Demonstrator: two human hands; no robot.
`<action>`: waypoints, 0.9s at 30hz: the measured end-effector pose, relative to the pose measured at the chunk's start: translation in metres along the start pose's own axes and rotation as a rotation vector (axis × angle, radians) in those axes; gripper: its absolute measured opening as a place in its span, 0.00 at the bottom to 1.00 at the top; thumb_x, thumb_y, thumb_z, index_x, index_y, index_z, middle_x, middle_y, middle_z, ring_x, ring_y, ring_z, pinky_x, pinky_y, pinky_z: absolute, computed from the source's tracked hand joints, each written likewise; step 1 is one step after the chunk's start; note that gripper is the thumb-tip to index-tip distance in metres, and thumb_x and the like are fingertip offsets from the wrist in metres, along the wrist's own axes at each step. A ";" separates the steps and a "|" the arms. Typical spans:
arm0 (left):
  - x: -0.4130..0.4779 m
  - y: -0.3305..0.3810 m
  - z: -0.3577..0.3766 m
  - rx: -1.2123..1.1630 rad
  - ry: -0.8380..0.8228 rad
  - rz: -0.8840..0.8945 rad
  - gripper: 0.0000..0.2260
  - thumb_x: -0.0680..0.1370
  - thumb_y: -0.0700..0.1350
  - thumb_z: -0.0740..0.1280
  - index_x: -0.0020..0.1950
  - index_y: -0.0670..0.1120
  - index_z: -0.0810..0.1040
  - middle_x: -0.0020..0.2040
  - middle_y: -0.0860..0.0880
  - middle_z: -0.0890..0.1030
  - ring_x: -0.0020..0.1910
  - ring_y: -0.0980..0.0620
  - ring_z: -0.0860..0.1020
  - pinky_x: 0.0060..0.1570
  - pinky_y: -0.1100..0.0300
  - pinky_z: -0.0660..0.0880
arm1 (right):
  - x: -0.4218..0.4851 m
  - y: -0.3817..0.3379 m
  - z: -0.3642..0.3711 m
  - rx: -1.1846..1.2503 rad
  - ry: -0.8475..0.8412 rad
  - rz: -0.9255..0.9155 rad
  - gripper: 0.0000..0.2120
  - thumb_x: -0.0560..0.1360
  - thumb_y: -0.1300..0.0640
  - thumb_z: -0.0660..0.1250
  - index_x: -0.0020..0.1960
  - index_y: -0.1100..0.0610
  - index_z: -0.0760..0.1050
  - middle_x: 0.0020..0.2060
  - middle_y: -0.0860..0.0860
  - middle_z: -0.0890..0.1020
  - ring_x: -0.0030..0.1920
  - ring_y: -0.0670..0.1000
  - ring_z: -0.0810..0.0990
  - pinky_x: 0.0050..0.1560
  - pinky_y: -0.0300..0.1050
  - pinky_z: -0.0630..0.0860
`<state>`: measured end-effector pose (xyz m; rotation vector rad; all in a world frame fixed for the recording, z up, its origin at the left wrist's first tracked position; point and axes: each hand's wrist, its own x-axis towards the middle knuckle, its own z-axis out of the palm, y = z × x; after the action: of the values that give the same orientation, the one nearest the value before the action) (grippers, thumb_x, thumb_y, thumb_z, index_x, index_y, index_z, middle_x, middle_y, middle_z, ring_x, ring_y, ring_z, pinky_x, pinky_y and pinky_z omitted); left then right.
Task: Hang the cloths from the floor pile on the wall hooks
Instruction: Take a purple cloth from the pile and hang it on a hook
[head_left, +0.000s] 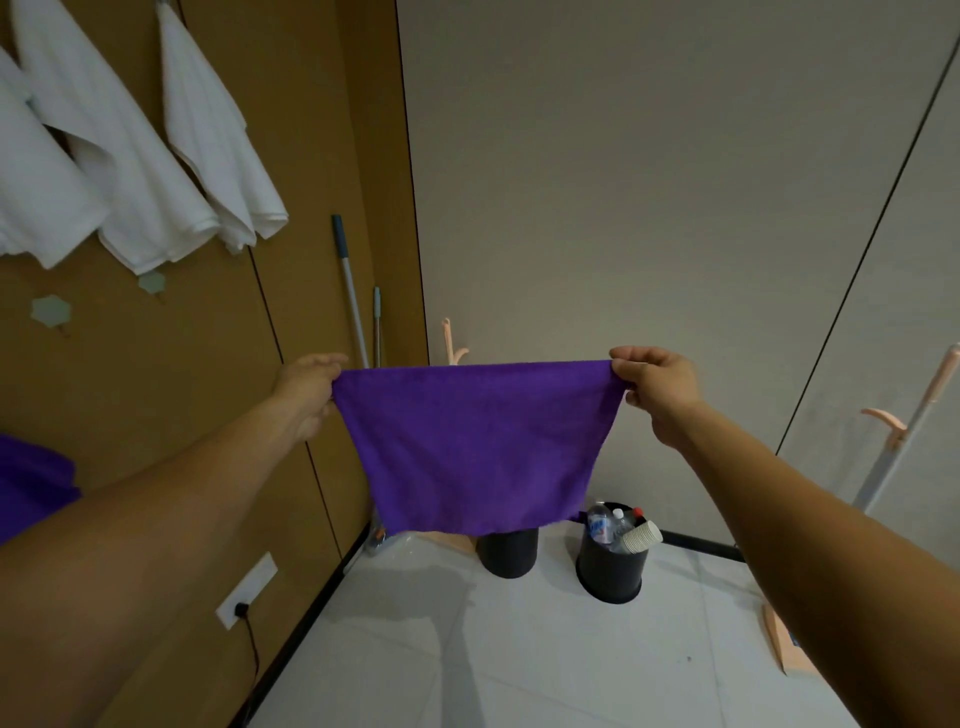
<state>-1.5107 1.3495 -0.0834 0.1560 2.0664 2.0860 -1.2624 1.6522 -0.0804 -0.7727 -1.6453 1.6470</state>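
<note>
I hold a purple cloth (478, 447) stretched out flat in front of me, its top edge taut between both hands. My left hand (309, 389) pinches the upper left corner and my right hand (660, 392) pinches the upper right corner. On the brown wall to the left, three white towels (202, 135) hang from above. Below them are two pale green hexagonal wall hooks (51, 312) with nothing on them. Another purple cloth (31, 483) shows at the left edge, partly behind my left arm. The floor pile is out of view.
Two mop handles (350, 291) lean in the corner. Two black bins (613, 566) stand on the white tiled floor, one holding bottles and paper cups. A pink coat stand (893, 431) is on the right. A wall socket (247, 590) with a plugged cable sits low on the left.
</note>
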 end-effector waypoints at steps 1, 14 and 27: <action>0.000 0.000 0.001 -0.011 0.007 0.025 0.10 0.81 0.37 0.58 0.53 0.47 0.78 0.42 0.49 0.80 0.37 0.54 0.77 0.35 0.61 0.75 | 0.001 0.001 0.001 -0.021 -0.011 0.006 0.08 0.76 0.65 0.66 0.52 0.57 0.79 0.41 0.49 0.80 0.40 0.47 0.76 0.38 0.42 0.70; -0.033 -0.001 -0.026 0.190 0.081 0.079 0.15 0.71 0.31 0.65 0.57 0.35 0.78 0.41 0.45 0.79 0.36 0.52 0.76 0.33 0.66 0.73 | 0.004 -0.010 0.037 -0.346 -0.346 -0.061 0.18 0.62 0.64 0.81 0.47 0.59 0.77 0.37 0.53 0.81 0.34 0.48 0.79 0.29 0.36 0.77; -0.051 -0.004 -0.117 0.558 0.534 0.368 0.17 0.71 0.40 0.68 0.29 0.49 0.62 0.26 0.52 0.66 0.27 0.53 0.64 0.26 0.63 0.62 | -0.013 0.003 0.206 -0.259 -0.331 -0.329 0.11 0.69 0.64 0.70 0.36 0.55 0.69 0.36 0.53 0.74 0.32 0.49 0.71 0.34 0.48 0.69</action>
<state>-1.4856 1.2239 -0.0862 0.0636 3.1263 1.7961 -1.4198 1.5181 -0.0790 -0.3292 -2.1198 1.3957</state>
